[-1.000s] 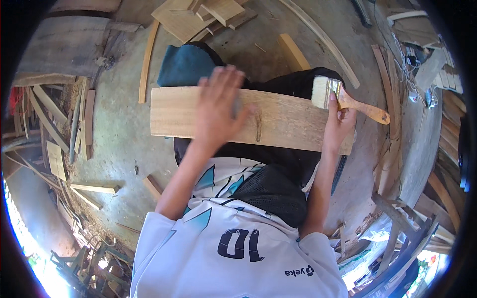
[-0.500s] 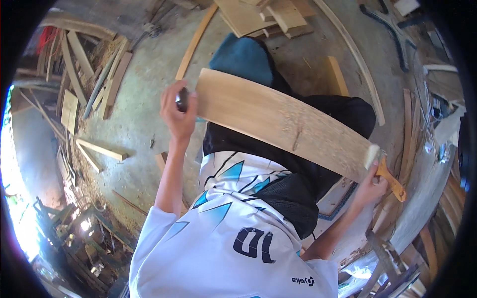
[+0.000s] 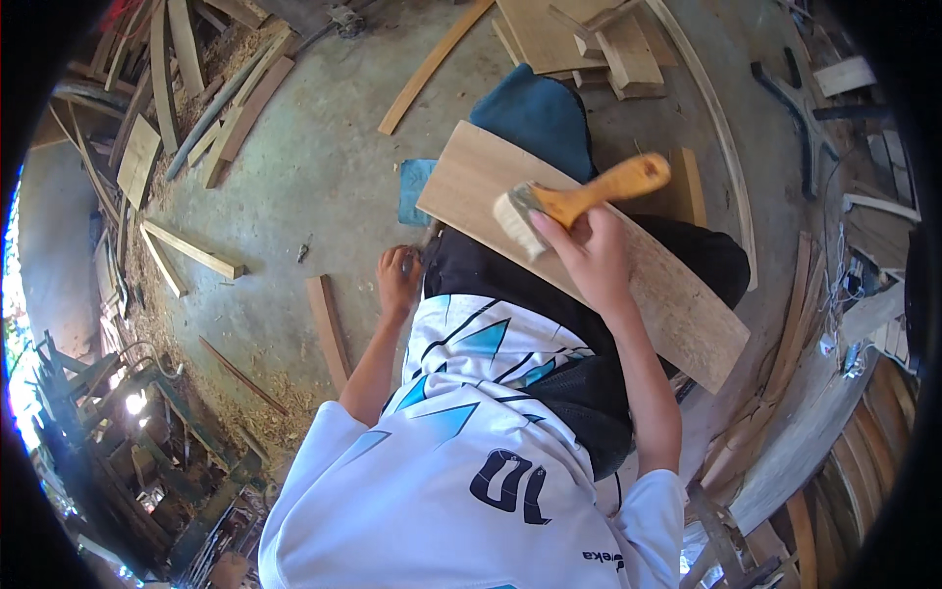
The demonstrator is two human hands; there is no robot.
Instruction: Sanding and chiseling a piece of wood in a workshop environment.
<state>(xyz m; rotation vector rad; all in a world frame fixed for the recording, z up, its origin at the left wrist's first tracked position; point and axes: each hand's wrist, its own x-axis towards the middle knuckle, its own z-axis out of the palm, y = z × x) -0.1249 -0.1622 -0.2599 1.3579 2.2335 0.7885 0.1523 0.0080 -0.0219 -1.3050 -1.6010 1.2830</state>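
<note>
My right hand [image 3: 596, 257] grips a flat paintbrush [image 3: 606, 190] by its orange wooden handle. Its pale bristles are over the left half of a wooden board [image 3: 677, 294], at or just above the surface. The board lies slantwise across my lap, with sawdust or shavings specks on its right part. Low beside my left thigh, my left hand [image 3: 397, 283] has its fingers curled round something dark that I cannot make out. A teal square piece [image 3: 417, 191] lies on the floor by the board's left end.
Wood planks [image 3: 623, 59] are stacked ahead of me. Loose strips [image 3: 435, 67] and short offcuts [image 3: 191, 250] lie on the concrete floor. Scrap wood leans at the left, near shavings [image 3: 285, 412]. A dark metal frame [image 3: 800, 123] lies far right, with more timber [image 3: 868, 447] nearer.
My right hand brought the brush from the board's right end to its left half. My left hand left the board's left end and dropped beside my thigh, with its dark object now mostly hidden.
</note>
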